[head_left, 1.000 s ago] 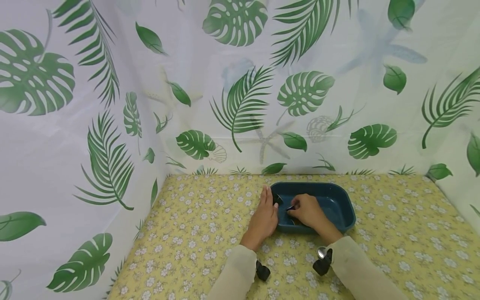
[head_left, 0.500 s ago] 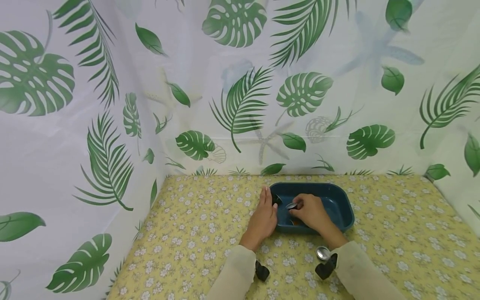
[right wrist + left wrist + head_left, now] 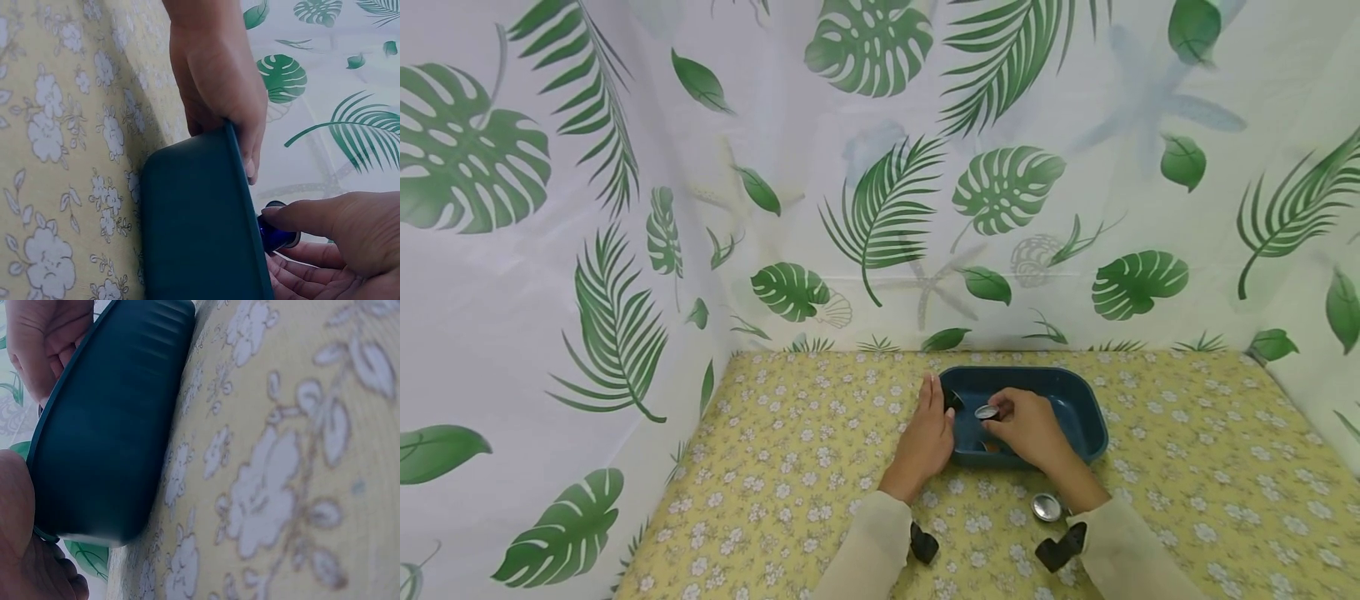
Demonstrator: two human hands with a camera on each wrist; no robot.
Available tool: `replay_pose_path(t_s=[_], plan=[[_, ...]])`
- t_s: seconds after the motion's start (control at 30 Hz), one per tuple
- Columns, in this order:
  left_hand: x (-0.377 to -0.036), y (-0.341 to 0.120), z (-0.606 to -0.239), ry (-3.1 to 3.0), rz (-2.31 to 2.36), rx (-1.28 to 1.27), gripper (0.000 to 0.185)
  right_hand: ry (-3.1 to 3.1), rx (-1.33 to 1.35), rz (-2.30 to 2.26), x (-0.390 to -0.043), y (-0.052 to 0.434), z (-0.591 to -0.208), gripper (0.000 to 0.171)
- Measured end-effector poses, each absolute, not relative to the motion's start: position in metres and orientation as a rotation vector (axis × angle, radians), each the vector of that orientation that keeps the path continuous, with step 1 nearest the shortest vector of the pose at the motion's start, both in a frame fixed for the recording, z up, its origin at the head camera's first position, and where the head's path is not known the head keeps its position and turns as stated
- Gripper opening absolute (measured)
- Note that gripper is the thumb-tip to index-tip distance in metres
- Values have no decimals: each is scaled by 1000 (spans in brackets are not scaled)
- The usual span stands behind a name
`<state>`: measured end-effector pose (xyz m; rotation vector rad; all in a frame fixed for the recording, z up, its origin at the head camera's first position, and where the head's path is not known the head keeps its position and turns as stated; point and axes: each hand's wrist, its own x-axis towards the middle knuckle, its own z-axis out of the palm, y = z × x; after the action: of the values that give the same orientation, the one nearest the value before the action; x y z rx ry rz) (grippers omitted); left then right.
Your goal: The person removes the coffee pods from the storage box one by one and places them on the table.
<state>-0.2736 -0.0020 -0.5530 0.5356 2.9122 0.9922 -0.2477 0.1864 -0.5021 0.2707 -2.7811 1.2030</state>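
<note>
Head view: small silver-capped bottle (image 3: 986,412)

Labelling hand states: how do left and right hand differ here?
Left hand lies flat with straight fingers against the tub's left end; right hand is curled, pinching a small blue bottle with a silvery cap. Left stays outside the tub; right reaches over its inside. Both wear pale sleeves.
</note>
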Motion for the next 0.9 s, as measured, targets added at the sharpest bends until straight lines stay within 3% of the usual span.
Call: replay_pose_path(t_s=[0.9], plan=[[-272, 1, -555, 2924, 1032, 540, 62, -2659, 222, 1159, -205, 191, -484, 32]])
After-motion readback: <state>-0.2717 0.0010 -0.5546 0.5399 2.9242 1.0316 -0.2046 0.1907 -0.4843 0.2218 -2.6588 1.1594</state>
